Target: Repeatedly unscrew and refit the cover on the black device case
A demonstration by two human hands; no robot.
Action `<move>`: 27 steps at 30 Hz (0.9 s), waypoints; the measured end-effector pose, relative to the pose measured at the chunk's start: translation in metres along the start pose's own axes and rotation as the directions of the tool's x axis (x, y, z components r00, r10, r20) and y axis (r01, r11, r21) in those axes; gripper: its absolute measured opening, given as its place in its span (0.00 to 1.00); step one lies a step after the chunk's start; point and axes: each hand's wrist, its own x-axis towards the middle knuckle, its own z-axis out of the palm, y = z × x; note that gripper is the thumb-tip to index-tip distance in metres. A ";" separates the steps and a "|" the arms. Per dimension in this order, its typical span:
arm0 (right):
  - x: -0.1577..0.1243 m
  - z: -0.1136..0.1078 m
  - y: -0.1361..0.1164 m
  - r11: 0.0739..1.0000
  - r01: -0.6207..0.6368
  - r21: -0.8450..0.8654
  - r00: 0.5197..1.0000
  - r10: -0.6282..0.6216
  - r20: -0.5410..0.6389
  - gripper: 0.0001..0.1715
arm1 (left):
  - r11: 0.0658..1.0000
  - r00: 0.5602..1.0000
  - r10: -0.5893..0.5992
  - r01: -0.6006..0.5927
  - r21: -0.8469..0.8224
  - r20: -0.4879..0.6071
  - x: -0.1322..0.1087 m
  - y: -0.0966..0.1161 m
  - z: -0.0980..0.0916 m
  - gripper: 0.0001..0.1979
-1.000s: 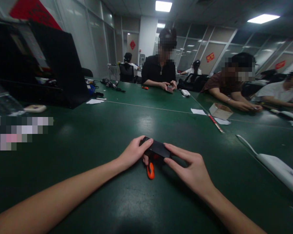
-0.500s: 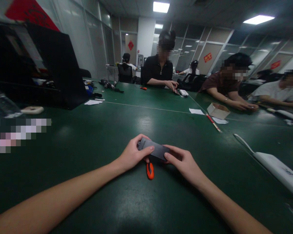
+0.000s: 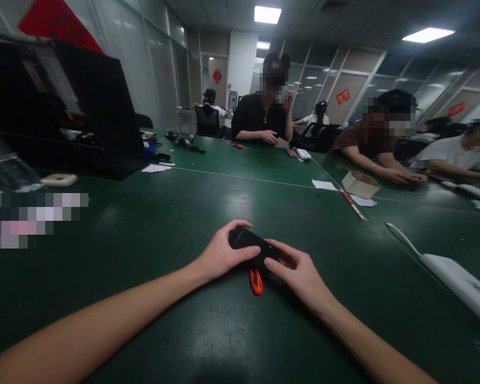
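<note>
A flat black phone-like device [image 3: 251, 244] is held just above the green table [image 3: 164, 229] between both my hands. My left hand [image 3: 220, 253] is closed round its left end, thumb along the near edge. My right hand [image 3: 298, 274] is closed on its right end, fingers curled under it. An orange-and-black utility knife [image 3: 256, 281] lies on the table directly below the device, between my two hands.
A black open case [image 3: 76, 112] stands at the far left. A white flat device [image 3: 456, 277] lies at the right. A small cardboard box [image 3: 360, 184], papers and a red pen [image 3: 352, 204] lie further back. Several people sit along the far side.
The device has tilted, its dark face now showing instead of the grey one. My right hand curled closer round its end. The person opposite raised a hand to the head.
</note>
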 end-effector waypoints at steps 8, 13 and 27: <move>0.001 0.002 -0.001 0.996 -0.028 0.080 0.997 0.022 0.069 0.34 | 0.991 0.998 0.034 -0.027 0.127 -0.056 -0.002 -0.002 0.004 0.30; 0.005 0.007 0.004 0.981 0.037 0.191 0.996 -0.051 0.069 0.34 | 0.992 0.995 0.070 -0.078 -0.097 -0.077 0.003 -0.007 0.007 0.33; 0.029 0.010 0.003 0.986 0.153 0.060 0.975 -0.160 0.154 0.25 | 0.981 0.978 0.096 -0.125 -0.147 -0.185 0.014 -0.015 0.005 0.22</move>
